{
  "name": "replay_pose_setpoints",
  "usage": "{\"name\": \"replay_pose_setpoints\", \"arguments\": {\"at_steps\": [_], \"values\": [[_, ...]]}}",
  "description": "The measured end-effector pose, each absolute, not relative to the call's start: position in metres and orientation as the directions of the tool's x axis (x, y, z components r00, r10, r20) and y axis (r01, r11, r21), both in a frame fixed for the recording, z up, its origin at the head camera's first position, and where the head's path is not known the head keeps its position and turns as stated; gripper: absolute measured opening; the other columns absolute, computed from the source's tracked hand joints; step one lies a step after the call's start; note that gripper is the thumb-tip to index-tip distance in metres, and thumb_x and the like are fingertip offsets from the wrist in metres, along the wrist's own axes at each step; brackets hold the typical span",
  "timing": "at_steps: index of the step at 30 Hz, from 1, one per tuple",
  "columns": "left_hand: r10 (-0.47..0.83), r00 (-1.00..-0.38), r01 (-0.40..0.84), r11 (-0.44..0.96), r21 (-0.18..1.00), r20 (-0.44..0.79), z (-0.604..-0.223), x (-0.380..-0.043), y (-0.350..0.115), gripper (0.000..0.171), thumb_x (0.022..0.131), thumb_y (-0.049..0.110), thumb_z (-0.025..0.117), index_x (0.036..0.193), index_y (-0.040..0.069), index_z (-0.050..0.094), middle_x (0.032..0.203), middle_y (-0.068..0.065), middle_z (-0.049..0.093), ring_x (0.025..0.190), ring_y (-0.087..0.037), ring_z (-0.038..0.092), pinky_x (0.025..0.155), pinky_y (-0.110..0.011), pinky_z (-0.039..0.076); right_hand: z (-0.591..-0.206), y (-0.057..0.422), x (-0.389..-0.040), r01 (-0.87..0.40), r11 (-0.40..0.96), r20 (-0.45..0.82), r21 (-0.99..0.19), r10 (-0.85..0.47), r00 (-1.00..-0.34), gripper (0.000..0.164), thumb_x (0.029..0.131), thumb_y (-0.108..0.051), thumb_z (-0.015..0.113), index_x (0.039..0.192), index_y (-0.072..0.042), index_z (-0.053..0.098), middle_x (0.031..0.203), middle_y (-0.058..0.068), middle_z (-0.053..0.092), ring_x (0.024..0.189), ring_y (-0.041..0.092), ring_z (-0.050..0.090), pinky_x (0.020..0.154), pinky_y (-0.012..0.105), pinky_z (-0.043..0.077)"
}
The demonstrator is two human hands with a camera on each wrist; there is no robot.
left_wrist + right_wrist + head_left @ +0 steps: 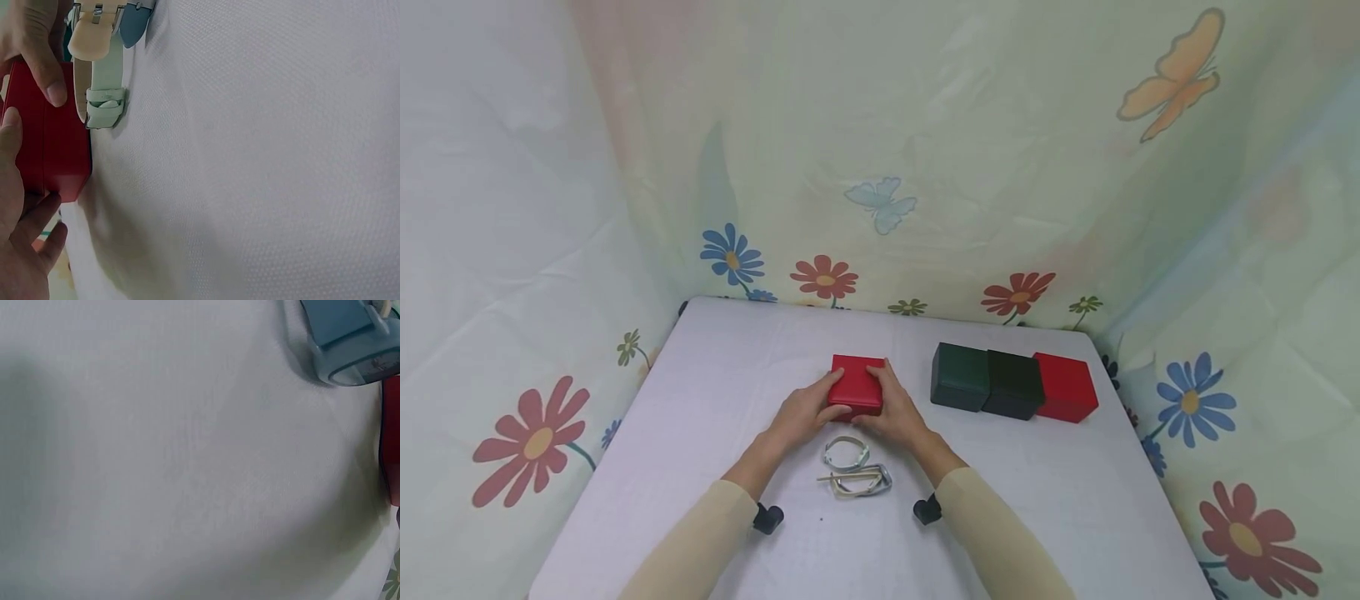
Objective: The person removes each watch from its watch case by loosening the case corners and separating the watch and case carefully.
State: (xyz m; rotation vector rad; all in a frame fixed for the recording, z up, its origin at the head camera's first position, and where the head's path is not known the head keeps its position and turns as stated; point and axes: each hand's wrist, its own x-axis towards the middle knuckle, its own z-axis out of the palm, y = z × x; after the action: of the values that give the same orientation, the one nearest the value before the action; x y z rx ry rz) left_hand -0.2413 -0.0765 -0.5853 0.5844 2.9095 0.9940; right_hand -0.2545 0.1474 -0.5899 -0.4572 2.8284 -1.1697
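A closed red box (857, 385) stands near the middle of the table, held between both hands. On its left side, my left hand (799, 413) grips it with the thumb at the near face. My right hand (898, 414) grips the opposite side, fingers curled over the top edge. The left wrist view shows thumbs from both sides against the red box (51, 147). Just in front lie a watch with a mint strap (106, 109), a beige strap (90, 42) and a blue-grey watch (345, 339), bunched close together.
To the right, a dark green box (958, 379), a black-green box (1015, 386) and another red box (1067, 388) stand side by side on the white-covered table (700, 400). Flower-printed curtains (1000, 167) enclose the back and sides.
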Motion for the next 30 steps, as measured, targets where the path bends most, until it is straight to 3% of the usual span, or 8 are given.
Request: {"name": "replay_pose_setpoints", "arguments": {"at_steps": [9, 17, 25, 30], "values": [[0.368, -0.916, 0.393, 0.746, 0.538, 0.158, -0.588, -0.242, -0.078, 0.081, 0.096, 0.051, 0.07, 0.164, 0.023, 0.035, 0.159, -0.009, 0.051, 0.141, -0.032, 0.056, 0.109, -0.042, 0.052, -0.596, 0.145, -0.254, -0.241, 0.665, 0.056, -0.707, -0.287, -0.956, 0.105, 0.077, -0.026, 0.094, 0.158, -0.029, 0.028, 0.162, 0.005, 0.04, 0.149, 0.03, 0.042, 0.11, 0.049, 0.051], [0.367, -0.91, 0.412, 0.756, 0.508, 0.193, -0.586, -0.244, -0.078, 0.08, 0.096, 0.052, 0.07, 0.163, 0.022, 0.037, 0.158, -0.008, 0.053, 0.135, -0.031, 0.06, 0.109, -0.045, 0.052, -0.596, 0.145, -0.254, -0.238, 0.658, 0.07, -0.714, -0.271, -0.96, 0.105, 0.077, -0.026, 0.094, 0.159, -0.03, 0.028, 0.162, 0.005, 0.041, 0.15, 0.031, 0.042, 0.112, 0.05, 0.049], [0.392, -0.888, 0.459, 0.762, 0.456, 0.238, -0.578, -0.246, -0.077, 0.076, 0.098, 0.052, 0.067, 0.16, 0.015, 0.042, 0.153, -0.007, 0.058, 0.125, -0.027, 0.067, 0.107, -0.047, 0.05, -0.603, 0.146, -0.251, -0.193, 0.611, 0.058, -0.768, -0.233, -0.971, 0.129, 0.077, -0.025, 0.094, 0.168, -0.025, 0.003, 0.166, 0.006, 0.04, 0.151, 0.027, 0.042, 0.117, 0.047, 0.044], [0.39, -0.898, 0.44, 0.767, 0.467, 0.204, -0.576, -0.25, -0.077, 0.077, 0.098, 0.054, 0.065, 0.16, 0.016, 0.041, 0.152, -0.007, 0.059, 0.125, -0.026, 0.067, 0.111, -0.047, 0.049, -0.604, 0.147, -0.249, -0.219, 0.599, 0.076, -0.77, -0.255, -0.964, 0.116, 0.077, -0.027, 0.094, 0.165, -0.022, 0.018, 0.157, 0.003, 0.052, 0.145, 0.023, 0.051, 0.117, 0.044, 0.044]]}}
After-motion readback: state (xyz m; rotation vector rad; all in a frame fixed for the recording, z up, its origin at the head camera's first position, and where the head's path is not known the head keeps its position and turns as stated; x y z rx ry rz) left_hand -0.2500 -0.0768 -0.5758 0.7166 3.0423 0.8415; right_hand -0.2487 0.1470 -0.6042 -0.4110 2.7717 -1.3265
